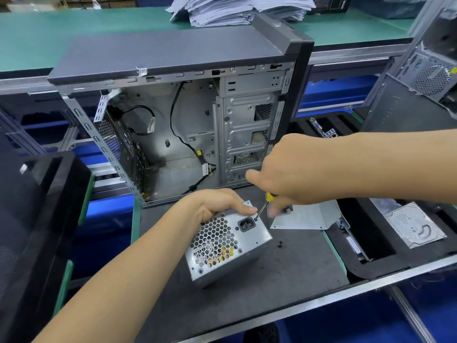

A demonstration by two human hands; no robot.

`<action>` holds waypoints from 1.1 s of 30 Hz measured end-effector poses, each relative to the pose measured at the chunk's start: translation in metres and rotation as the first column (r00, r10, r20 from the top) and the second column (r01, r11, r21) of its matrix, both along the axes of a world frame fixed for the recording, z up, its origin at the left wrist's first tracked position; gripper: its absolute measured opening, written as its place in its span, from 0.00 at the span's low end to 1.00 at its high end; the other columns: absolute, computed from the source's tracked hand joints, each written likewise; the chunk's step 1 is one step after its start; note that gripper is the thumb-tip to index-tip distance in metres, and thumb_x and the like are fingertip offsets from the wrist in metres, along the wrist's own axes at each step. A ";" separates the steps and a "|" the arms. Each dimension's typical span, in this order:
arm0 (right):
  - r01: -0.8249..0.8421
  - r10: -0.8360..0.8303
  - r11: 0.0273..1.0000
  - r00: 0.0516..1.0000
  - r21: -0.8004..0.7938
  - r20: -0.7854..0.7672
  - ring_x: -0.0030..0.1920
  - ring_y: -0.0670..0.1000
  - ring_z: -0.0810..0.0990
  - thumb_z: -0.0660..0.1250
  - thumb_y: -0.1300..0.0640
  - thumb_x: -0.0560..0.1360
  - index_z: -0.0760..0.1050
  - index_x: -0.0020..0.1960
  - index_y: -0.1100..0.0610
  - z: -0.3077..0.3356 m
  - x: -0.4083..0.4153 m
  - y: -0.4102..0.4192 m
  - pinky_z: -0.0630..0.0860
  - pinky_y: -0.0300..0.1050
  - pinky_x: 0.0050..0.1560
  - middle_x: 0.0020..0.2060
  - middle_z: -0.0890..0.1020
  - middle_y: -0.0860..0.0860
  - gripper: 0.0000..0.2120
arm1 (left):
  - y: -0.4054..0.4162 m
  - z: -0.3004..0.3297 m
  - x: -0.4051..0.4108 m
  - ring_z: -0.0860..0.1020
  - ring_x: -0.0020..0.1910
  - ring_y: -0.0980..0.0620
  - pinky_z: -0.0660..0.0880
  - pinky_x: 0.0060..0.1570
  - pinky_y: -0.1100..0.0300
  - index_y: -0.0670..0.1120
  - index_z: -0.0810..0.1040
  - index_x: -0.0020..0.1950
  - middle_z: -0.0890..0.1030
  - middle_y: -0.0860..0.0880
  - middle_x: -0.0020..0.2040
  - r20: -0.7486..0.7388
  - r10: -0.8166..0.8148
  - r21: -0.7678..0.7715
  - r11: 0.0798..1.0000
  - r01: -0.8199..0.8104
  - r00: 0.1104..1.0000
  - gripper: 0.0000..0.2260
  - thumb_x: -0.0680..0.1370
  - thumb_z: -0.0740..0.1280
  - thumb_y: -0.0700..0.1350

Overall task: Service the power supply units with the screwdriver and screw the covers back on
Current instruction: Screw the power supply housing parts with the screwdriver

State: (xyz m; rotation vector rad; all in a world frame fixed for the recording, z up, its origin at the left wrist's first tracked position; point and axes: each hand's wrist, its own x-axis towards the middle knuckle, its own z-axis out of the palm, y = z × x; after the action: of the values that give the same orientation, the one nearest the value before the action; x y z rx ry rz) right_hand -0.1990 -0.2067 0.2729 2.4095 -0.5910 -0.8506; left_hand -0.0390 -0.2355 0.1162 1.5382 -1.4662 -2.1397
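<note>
Near the middle of the dark work mat (284, 273), just in front of the opened computer case (173, 120): power supply unit (227, 246), tilted, honeycomb grille and socket face turned up. Steadied by the left hand (217, 204), fingers curled over the far top edge, thumb tip close beside the screw. Gripped in the right hand (291, 179), fingers closed round the yellow handle: screwdriver (263, 206), tip set at a screw just right of the power socket (246, 224). Probably driving or loosening that corner screw. Best done with the shaft in line with the screw, firm downward pressure, slow turns, left thumb kept off the tip. Loose black screws (280, 244) on the mat just right of the unit; bent metal cover (306, 216) beyond them.
</note>
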 end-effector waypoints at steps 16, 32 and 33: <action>-0.052 0.052 0.998 0.999 -0.030 0.003 0.32 0.52 0.69 0.62 0.56 0.77 0.63 0.42 0.56 0.004 0.001 -0.005 0.53 0.42 0.25 0.37 0.64 0.52 0.09 | -0.001 -0.003 0.001 0.80 0.32 0.56 0.75 0.38 0.65 0.47 0.85 0.33 0.84 0.51 0.35 -0.016 -0.075 0.017 0.997 0.075 0.997 0.13 0.78 0.70 0.44; -0.065 0.065 0.997 0.998 -0.030 -0.005 0.24 0.49 0.61 0.61 0.52 0.80 0.63 0.41 0.55 0.003 0.007 0.000 0.55 0.40 0.24 0.26 0.62 0.49 0.12 | 0.001 -0.001 0.002 0.81 0.48 0.51 0.76 0.53 0.60 0.48 0.85 0.42 0.84 0.45 0.51 -0.050 -0.054 0.041 0.998 0.056 0.997 0.04 0.73 0.73 0.47; -0.059 0.059 0.998 0.998 -0.002 0.002 0.24 0.49 0.60 0.61 0.47 0.79 0.62 0.43 0.56 0.001 0.005 -0.002 0.54 0.41 0.24 0.28 0.64 0.49 0.15 | 0.001 -0.001 0.002 0.82 0.46 0.53 0.77 0.51 0.62 0.48 0.86 0.41 0.85 0.48 0.48 -0.053 -0.056 0.030 0.998 0.058 0.997 0.04 0.72 0.73 0.47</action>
State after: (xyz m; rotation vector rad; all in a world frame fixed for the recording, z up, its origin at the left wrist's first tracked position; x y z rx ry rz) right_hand -0.1939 -0.2083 0.2735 2.4139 -0.5187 -0.8221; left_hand -0.0370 -0.2349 0.1157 1.4561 -1.4838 -2.2276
